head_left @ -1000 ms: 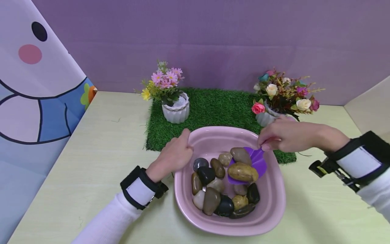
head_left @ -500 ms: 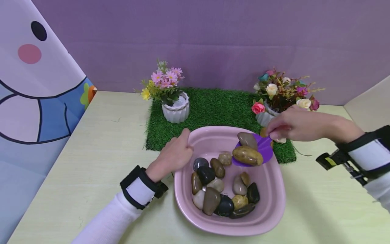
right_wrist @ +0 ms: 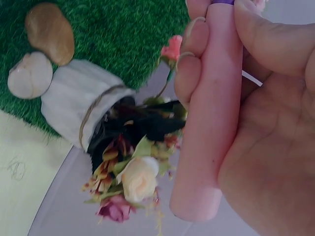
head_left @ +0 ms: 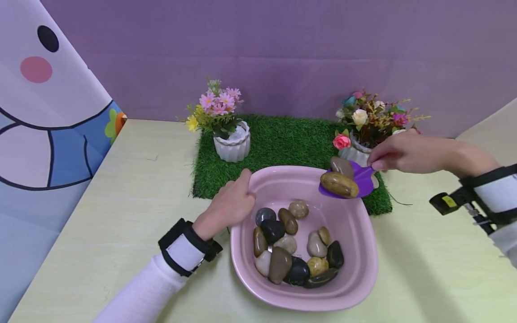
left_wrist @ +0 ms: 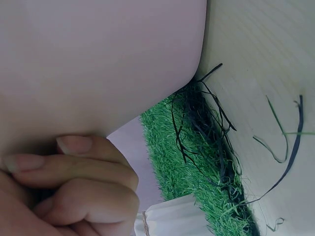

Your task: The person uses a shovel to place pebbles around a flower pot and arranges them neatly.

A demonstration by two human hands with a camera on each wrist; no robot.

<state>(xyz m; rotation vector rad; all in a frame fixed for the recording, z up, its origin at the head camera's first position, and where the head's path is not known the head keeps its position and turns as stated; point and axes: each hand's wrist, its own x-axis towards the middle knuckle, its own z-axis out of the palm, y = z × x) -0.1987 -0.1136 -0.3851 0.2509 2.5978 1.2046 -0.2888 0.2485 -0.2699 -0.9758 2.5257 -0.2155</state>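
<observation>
Filling the left edge of the frame: a cartoon-printed sheet (head_left: 68,154), bordering the pale tabletop (head_left: 121,211). Left of centre, the left hand (head_left: 230,204) grips the upper-left rim of the pink basin (head_left: 307,304), fingers curled. Above that hand, a white pot (head_left: 233,146) with pink and yellow flowers (head_left: 216,107) stands upright on the green grass mat (head_left: 288,141).

Basin at lower centre. Brown, black, grey and whitish stones (head_left: 280,265) lie inside, mostly toward its left and lower parts.

Right of centre, the purple scoop (head_left: 365,179) is at the basin's upper-right rim; contact with the rim cannot be told. It bears two stones: a yellow-brown oval (head_left: 339,185) and, behind it, a grey-brown stone (head_left: 341,166).

Upper right: second pot (right_wrist: 81,101) with mixed flowers (head_left: 375,116). Right-wrist view: tan stone (right_wrist: 49,33) and whitish stone (right_wrist: 30,75) on the mat just beside this pot.

Far right: the right hand (head_left: 412,153), thumb and fingers closed on the scoop's pink handle (right_wrist: 211,108).
</observation>
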